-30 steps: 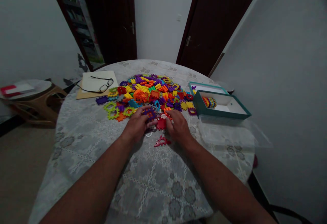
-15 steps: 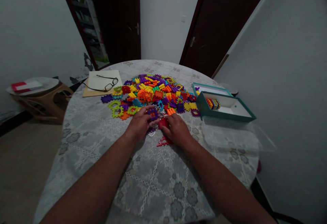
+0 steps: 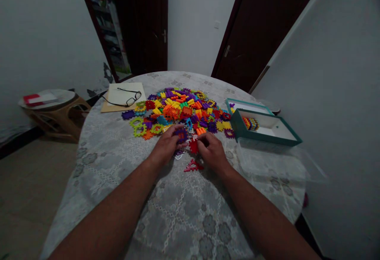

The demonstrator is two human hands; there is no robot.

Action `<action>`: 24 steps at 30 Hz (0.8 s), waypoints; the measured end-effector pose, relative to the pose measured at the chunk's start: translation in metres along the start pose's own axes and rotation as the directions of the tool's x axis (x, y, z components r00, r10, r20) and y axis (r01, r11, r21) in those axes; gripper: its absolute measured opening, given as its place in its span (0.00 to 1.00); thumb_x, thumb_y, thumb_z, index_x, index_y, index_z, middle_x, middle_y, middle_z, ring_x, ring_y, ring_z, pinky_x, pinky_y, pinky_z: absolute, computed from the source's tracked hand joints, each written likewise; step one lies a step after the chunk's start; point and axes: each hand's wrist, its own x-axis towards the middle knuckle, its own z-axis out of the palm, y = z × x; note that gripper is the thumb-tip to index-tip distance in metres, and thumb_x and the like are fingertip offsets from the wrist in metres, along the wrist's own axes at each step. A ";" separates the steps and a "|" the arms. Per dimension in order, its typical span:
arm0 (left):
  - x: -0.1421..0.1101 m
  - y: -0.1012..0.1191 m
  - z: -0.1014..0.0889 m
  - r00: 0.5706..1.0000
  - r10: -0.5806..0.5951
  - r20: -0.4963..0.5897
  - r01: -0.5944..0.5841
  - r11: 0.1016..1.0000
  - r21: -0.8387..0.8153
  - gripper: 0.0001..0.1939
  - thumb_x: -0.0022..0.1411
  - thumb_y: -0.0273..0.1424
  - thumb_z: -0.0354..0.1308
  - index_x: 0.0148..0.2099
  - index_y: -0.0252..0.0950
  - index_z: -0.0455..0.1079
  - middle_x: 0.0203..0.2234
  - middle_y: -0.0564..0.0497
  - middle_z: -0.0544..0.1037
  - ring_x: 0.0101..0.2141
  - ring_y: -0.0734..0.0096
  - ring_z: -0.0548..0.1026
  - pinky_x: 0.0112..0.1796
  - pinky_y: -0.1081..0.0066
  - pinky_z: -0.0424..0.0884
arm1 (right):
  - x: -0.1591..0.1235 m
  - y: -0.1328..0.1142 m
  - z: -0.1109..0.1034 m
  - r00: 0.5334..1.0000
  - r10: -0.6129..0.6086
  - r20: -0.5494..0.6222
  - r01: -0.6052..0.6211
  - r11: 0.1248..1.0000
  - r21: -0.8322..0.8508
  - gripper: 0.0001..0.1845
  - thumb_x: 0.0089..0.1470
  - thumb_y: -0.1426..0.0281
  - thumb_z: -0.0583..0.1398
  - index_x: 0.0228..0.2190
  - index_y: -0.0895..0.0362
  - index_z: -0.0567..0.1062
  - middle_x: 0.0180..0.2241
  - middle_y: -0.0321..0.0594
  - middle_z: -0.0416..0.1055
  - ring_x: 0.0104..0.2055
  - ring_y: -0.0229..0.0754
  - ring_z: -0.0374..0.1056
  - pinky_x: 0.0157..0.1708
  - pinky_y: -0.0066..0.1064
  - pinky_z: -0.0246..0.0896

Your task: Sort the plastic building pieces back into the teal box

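Note:
Both of my hands rest at the near edge of a pile of coloured plastic building pieces (image 3: 181, 109) on a round table (image 3: 178, 212). My left hand (image 3: 167, 145) is curled over a purple piece (image 3: 181, 134). My right hand (image 3: 213, 150) pinches a red piece (image 3: 194, 145) between thumb and fingers, close to the left hand. A red triangular piece (image 3: 192, 166) lies on the cloth just below the two hands.
A teal box (image 3: 264, 127) with a small multicoloured assembly (image 3: 251, 123) stands at the right, a clear plastic lid (image 3: 267, 159) in front of it. Glasses (image 3: 129, 97) lie on a pad at the back left. A low stool (image 3: 56, 111) stands left of the table.
The camera has shifted slightly, so the scene sits further right. My hands stay together at the pile's edge, my right fingers having closed on the red piece.

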 end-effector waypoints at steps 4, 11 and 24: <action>-0.003 -0.007 0.003 0.998 -0.030 0.047 0.029 0.999 0.033 0.30 0.55 0.22 0.61 0.59 0.43 0.80 0.48 0.45 0.83 0.39 0.65 0.81 0.35 0.70 0.81 | 0.001 -0.003 0.007 0.970 0.243 -0.004 -0.227 0.912 0.343 0.08 0.58 0.60 0.66 0.36 0.50 0.79 0.33 0.35 0.78 0.36 0.45 0.73 0.39 0.35 0.68; -0.015 -0.004 0.015 0.972 -0.137 0.194 0.152 0.986 -0.066 0.31 0.56 0.23 0.61 0.62 0.40 0.77 0.52 0.40 0.82 0.43 0.57 0.83 0.39 0.58 0.87 | 0.003 -0.002 0.013 0.944 0.330 -0.022 -0.291 0.858 0.424 0.11 0.54 0.58 0.70 0.34 0.52 0.81 0.32 0.35 0.79 0.35 0.43 0.73 0.39 0.34 0.68; -0.007 0.010 0.008 0.990 -0.137 -0.015 0.132 0.973 -0.187 0.29 0.52 0.20 0.60 0.57 0.38 0.78 0.41 0.43 0.81 0.42 0.59 0.84 0.44 0.55 0.87 | 0.016 0.034 -0.023 0.954 0.242 -0.178 -0.250 0.968 -0.025 0.15 0.61 0.62 0.59 0.41 0.54 0.83 0.41 0.43 0.82 0.43 0.50 0.76 0.45 0.39 0.68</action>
